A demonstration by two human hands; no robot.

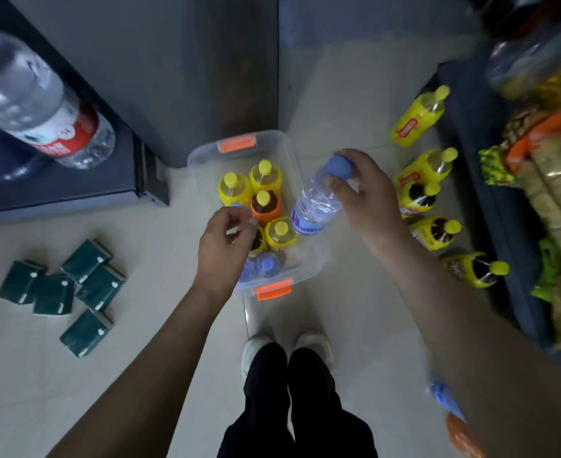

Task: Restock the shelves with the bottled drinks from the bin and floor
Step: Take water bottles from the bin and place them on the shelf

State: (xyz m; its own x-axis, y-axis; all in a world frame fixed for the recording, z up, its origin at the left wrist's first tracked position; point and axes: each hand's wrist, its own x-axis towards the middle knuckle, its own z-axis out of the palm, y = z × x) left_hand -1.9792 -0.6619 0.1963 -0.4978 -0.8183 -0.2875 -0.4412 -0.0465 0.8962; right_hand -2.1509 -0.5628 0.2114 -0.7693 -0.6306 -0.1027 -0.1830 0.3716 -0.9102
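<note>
A clear plastic bin [206,153] with orange latches stands on the floor in front of my feet. It holds several yellow-capped drink bottles [233,190] and blue-capped water bottles [267,264]. My right hand [361,193] grips a clear water bottle [315,201] by its blue cap, lifted above the bin's right side. My left hand [226,239] hovers over the bin with its fingers curled, and whether it holds anything is unclear. Several yellow-capped bottles [419,115] stand in a row on the floor to the right.
A dark shelf unit [490,206] with packaged snacks runs along the right. At upper left a large water bottle [38,104] lies on a dark shelf. Several dark green packets [84,259] lie on the floor at left. A dark pillar [232,61] stands behind the bin.
</note>
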